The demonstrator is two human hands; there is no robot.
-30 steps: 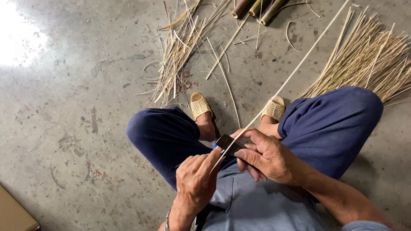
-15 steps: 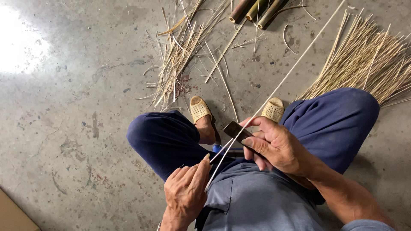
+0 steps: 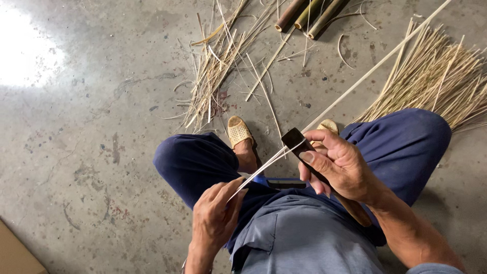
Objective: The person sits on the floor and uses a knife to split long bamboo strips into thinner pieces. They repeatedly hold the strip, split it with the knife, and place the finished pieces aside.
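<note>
Bamboo strip (image 3: 355,83) runs from the floor (image 3: 101,127) up to the lap, where the right hand (image 3: 337,165) grips a dark knife (image 3: 297,139) against it. Left hand (image 3: 215,218) pinches the split ends closed. Loose slivers (image 3: 213,71) lie near two sandals (image 3: 238,131).

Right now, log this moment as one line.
left hand: pinches long pale bamboo strip | right hand: grips dark-bladed knife splitting it
</note>
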